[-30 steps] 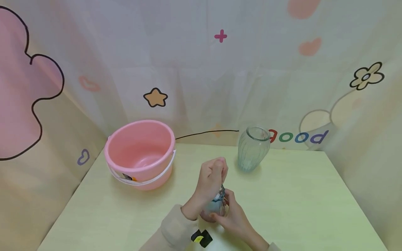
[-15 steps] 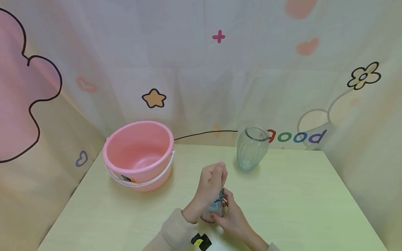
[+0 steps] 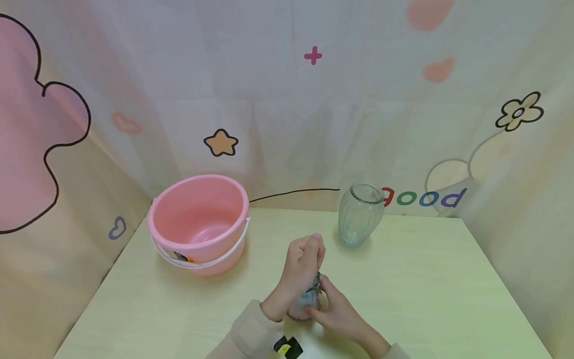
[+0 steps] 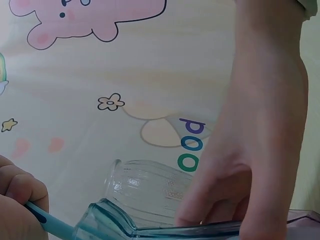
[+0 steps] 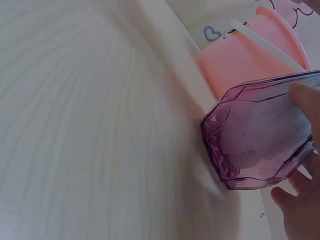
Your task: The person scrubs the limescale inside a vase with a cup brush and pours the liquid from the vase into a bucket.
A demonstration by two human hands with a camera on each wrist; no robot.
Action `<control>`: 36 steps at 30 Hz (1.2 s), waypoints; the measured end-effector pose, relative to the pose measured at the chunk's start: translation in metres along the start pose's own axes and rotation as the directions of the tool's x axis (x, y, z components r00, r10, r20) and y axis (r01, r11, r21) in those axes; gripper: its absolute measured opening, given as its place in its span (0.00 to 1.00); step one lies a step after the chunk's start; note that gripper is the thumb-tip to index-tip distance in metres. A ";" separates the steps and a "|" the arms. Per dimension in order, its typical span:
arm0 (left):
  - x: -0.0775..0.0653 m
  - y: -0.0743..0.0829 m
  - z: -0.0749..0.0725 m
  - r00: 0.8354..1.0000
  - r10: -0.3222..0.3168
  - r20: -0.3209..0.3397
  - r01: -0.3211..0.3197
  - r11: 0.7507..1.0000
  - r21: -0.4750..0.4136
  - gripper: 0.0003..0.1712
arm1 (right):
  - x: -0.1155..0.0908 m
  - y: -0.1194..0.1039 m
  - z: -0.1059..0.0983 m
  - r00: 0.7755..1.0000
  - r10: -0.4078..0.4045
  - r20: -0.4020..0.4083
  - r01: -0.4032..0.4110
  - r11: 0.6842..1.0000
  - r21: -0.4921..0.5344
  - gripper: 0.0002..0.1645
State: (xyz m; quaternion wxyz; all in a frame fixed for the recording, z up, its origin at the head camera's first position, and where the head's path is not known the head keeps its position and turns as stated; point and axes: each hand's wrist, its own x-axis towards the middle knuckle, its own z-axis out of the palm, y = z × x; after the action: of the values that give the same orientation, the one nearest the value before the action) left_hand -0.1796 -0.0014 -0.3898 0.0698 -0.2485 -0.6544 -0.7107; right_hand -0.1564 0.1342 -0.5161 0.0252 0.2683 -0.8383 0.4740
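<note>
In the head view my left hand (image 3: 301, 262) is curled into a fist above a small glass vase (image 3: 304, 305). The left wrist view shows that fist gripping a light-blue handle (image 4: 56, 228) that runs into the vase's teal mouth (image 4: 102, 217). My right hand (image 3: 338, 309) holds the vase from the right, thumb and fingers around its body. The vase is faceted, shading from teal at the neck to purple at its base (image 5: 215, 145). A pale rounded mass (image 5: 260, 135) shows through its wall. The handle's far end is hidden.
A pink bucket (image 3: 154, 224) with a white handle stands at the back left of the pale table (image 3: 426, 289). A taller clear ribbed glass vase (image 3: 358, 219) stands behind my hands, slightly right. A printed curtain (image 3: 278, 139) encloses the back and sides.
My left fist has come down slightly towards the vase. My right hand keeps hold of the vase, its thumb shifted a little to the right. The head view has drifted slightly.
</note>
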 end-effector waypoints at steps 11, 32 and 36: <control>-0.001 0.003 0.001 0.999 0.046 0.010 -0.047 0.998 0.030 0.22 | 0.000 0.000 0.003 1.000 -0.011 -0.013 0.011 0.999 0.042 0.41; 0.009 0.019 -0.005 0.995 0.090 -0.038 -0.090 0.996 -0.005 0.22 | 0.006 -0.043 -0.006 0.994 0.114 -0.003 -0.113 0.990 0.081 0.42; 0.006 0.011 -0.004 0.998 0.044 -0.042 -0.045 0.998 -0.031 0.23 | 0.006 -0.043 -0.007 0.997 0.082 -0.013 -0.081 0.994 0.066 0.43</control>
State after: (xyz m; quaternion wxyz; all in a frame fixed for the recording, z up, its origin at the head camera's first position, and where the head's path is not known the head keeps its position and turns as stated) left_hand -0.1811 -0.0059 -0.3777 0.0952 -0.2492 -0.6356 -0.7245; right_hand -0.1424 0.1198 -0.4770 0.0037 0.2307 -0.8323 0.5041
